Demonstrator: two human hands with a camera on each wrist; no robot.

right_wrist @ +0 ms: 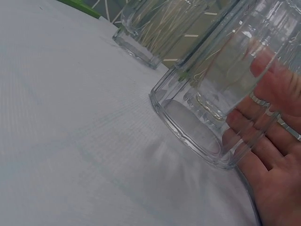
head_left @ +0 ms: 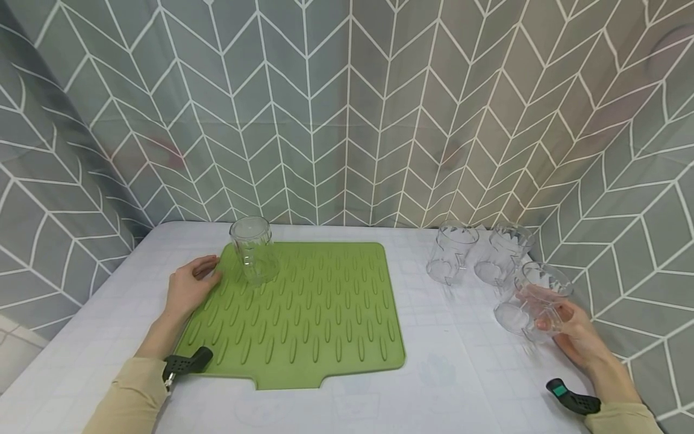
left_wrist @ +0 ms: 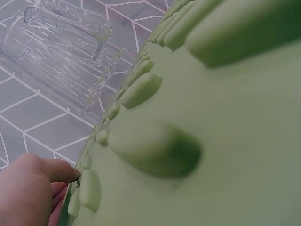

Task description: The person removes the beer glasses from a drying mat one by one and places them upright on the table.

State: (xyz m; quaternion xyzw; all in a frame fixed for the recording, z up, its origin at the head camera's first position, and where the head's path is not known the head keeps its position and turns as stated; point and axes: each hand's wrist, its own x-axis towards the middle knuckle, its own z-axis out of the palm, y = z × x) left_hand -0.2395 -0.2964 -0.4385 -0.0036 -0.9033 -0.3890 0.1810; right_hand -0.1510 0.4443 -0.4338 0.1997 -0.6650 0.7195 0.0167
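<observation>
A clear glass mug (head_left: 509, 316) is in my right hand (head_left: 582, 337), at the right side of the table. In the right wrist view the fingers and thumb curl round the mug (right_wrist: 188, 125) on its handle side; I cannot tell if its base touches the cloth. My left hand (head_left: 190, 286) is at the left edge of a green silicone drying mat (head_left: 325, 301). In the left wrist view its thumb (left_wrist: 61, 170) presses on the edge of the mat (left_wrist: 244, 141), with fingers partly hidden behind it. Another glass mug (head_left: 257, 259) stands on the mat's back left part.
Two more glass mugs, one (head_left: 451, 256) nearer the mat and one (head_left: 501, 259) beside it, stand at the back right. White cloth (head_left: 434, 374) covers the table. A patterned curtain (head_left: 347, 120) hangs behind and along both sides.
</observation>
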